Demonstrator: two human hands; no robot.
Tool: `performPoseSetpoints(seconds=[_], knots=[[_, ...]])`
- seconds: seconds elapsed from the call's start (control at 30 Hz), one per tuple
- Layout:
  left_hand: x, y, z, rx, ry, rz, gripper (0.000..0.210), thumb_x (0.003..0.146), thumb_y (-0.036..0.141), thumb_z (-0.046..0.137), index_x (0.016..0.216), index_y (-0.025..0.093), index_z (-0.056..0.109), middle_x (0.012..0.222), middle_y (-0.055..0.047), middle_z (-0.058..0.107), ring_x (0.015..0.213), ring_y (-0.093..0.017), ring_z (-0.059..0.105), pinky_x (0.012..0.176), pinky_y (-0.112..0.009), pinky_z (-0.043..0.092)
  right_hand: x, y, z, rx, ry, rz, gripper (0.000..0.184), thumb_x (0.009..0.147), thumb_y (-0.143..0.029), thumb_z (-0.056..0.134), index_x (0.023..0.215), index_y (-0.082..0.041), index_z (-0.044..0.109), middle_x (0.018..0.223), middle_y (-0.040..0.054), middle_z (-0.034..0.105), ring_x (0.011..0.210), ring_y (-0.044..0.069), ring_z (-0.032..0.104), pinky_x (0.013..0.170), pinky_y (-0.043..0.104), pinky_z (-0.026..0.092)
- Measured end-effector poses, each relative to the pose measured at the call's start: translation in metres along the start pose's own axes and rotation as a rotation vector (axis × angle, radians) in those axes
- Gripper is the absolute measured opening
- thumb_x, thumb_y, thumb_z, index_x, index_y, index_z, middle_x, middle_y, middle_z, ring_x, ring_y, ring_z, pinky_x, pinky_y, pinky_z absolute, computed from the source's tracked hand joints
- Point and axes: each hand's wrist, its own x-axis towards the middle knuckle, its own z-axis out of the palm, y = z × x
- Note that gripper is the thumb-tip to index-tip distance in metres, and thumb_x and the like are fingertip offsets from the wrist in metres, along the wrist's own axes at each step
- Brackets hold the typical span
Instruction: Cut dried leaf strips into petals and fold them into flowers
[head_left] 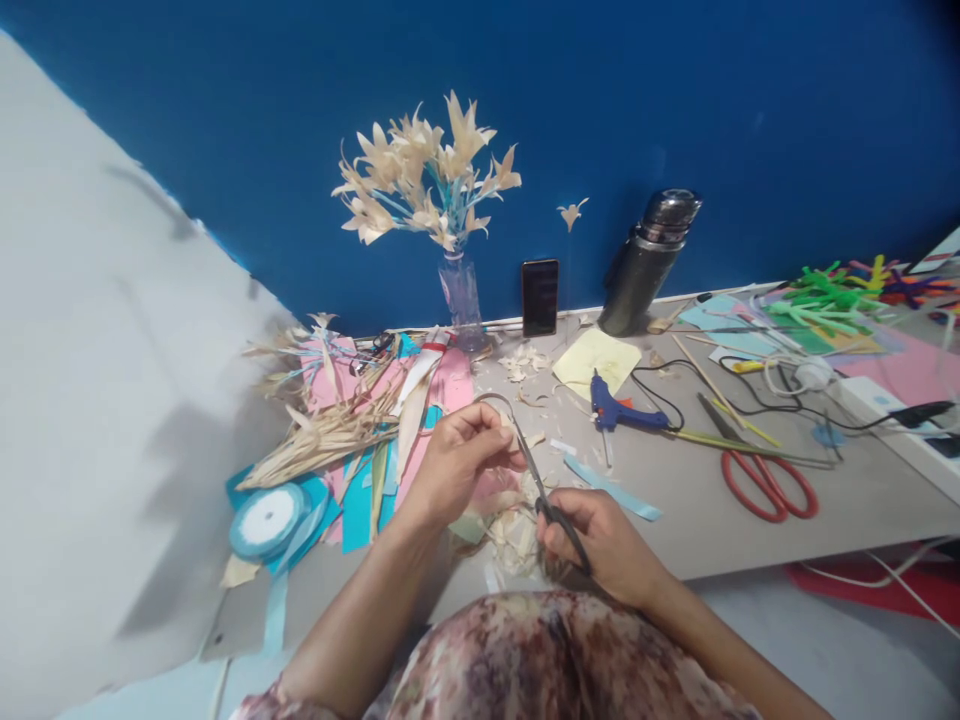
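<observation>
My right hand [600, 540] is closed around the dark handle of a slim pair of scissors [531, 462]. Their long metal part runs up and left, curving past the fingertips of my left hand [469, 455]. Thumb and fingers of that left hand are pinched on a small pale husk piece [508, 424], mostly hidden by the fingers. Below both hands lies a heap of pale husk scraps [517, 540] at the table's front edge.
Dried husk strips [322, 445] and a blue ribbon roll [266, 520] lie left. Husk flowers [420, 165] stand in a clear bottle [461, 300], beside a phone [540, 298] and a flask [649, 265]. Right are a blue glue gun [622, 408] and red-handled scissors [765, 480].
</observation>
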Motion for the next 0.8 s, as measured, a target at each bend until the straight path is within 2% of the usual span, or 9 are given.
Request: performPoseSetpoints(seconds=[0.1, 0.33, 0.47, 0.53, 0.67, 0.8], knots=[[-0.001, 0.0, 0.001, 0.002, 0.005, 0.005, 0.021, 0.071, 0.023, 0.077, 0.068, 0.016, 0.058, 0.06, 0.003, 0.062, 0.056, -0.013, 0.066, 0.058, -0.024, 0.053, -0.001, 0.0, 0.0, -0.014, 0.03, 0.016, 0.042, 0.075, -0.053, 0.07, 0.062, -0.017, 0.053, 0.059, -0.0033, 0.048, 0.056, 0.011, 0.04, 0.052, 0.022, 0.032], [-0.003, -0.001, 0.003, 0.012, 0.001, 0.01, 0.021, 0.071, 0.024, 0.079, 0.069, 0.016, 0.059, 0.061, 0.001, 0.064, 0.058, -0.014, 0.066, 0.062, -0.025, 0.053, -0.003, 0.0, 0.002, 0.038, 0.036, 0.064, 0.044, 0.074, -0.055, 0.07, 0.06, -0.018, 0.053, 0.055, -0.0014, 0.054, 0.052, 0.013, 0.047, 0.05, 0.023, 0.037], [-0.004, -0.003, 0.005, -0.075, 0.039, -0.064, 0.026, 0.067, 0.025, 0.083, 0.07, 0.016, 0.059, 0.063, 0.002, 0.063, 0.055, -0.011, 0.062, 0.058, -0.023, 0.05, -0.002, 0.002, 0.002, 0.114, 0.019, 0.002, 0.043, 0.078, -0.057, 0.066, 0.066, -0.017, 0.058, 0.061, 0.0012, 0.059, 0.055, 0.013, 0.048, 0.052, 0.024, 0.038], [-0.005, -0.006, 0.008, -0.133, 0.049, -0.121, 0.027, 0.065, 0.024, 0.084, 0.072, 0.016, 0.059, 0.061, 0.003, 0.061, 0.053, -0.011, 0.06, 0.056, -0.023, 0.049, 0.0, 0.001, 0.001, 0.165, 0.084, -0.078, 0.039, 0.078, -0.054, 0.069, 0.074, -0.016, 0.062, 0.068, 0.0026, 0.062, 0.06, 0.014, 0.052, 0.055, 0.024, 0.042], [-0.009, -0.016, 0.018, -0.243, -0.003, -0.195, 0.024, 0.067, 0.02, 0.082, 0.072, 0.016, 0.059, 0.066, -0.001, 0.063, 0.062, -0.012, 0.06, 0.056, -0.02, 0.044, 0.01, -0.004, 0.001, 0.314, 0.368, -0.188, 0.036, 0.069, -0.041, 0.081, 0.09, -0.017, 0.066, 0.088, 0.0054, 0.069, 0.074, 0.017, 0.062, 0.065, 0.026, 0.053], [-0.016, -0.027, 0.025, -0.338, -0.057, -0.236, 0.021, 0.07, 0.017, 0.08, 0.07, 0.014, 0.059, 0.072, -0.001, 0.062, 0.058, -0.007, 0.052, 0.054, -0.017, 0.039, 0.02, -0.013, 0.003, 0.383, 0.475, -0.192, 0.037, 0.065, -0.034, 0.084, 0.093, -0.018, 0.064, 0.08, 0.0018, 0.068, 0.063, 0.015, 0.064, 0.06, 0.027, 0.057]])
